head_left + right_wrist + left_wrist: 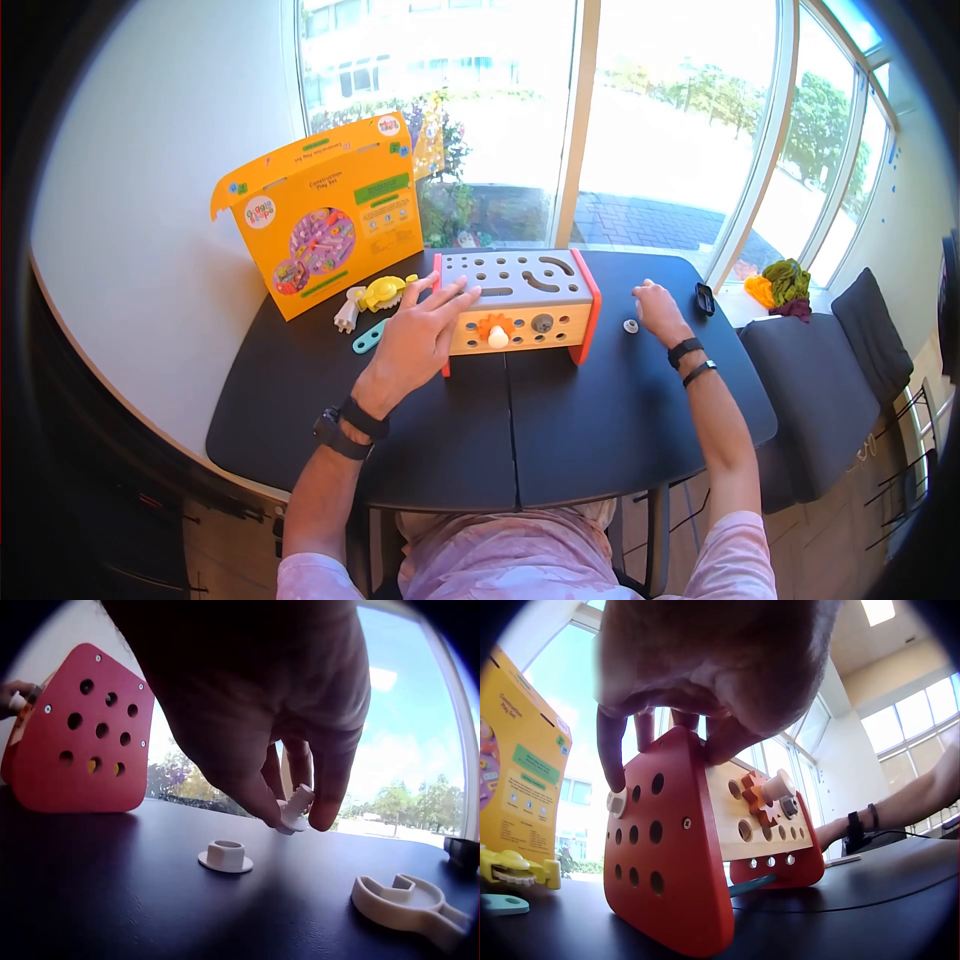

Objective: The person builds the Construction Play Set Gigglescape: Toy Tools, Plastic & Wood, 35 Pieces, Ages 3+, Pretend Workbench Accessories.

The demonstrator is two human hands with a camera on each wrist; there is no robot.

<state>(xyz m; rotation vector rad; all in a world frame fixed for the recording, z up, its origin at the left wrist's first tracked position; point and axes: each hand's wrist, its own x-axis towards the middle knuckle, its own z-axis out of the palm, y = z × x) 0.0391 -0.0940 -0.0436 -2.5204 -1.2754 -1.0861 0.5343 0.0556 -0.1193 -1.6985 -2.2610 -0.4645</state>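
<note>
My left hand [412,338] rests at the left end of the wooden toy box [520,276], its fingers extended over the grey top. From the left wrist, its fingers reach over the red side panel [660,847], one beside a white piece [616,802]. An orange gear [487,324] with a white knob and a grey bolt [542,323] sit on the box's front. Right of the box, my right hand [660,312] pinches a small white threaded bolt [300,801] just above the table. Below the bolt, a white flanged nut [226,857] lies on the table.
A white wrench-shaped piece [397,901] lies near the right hand, and a small black case [705,299] sits at the table's right edge. Yellow [386,292] and teal [369,338] toy parts lie left of the box. The orange carton [330,215] stands behind them.
</note>
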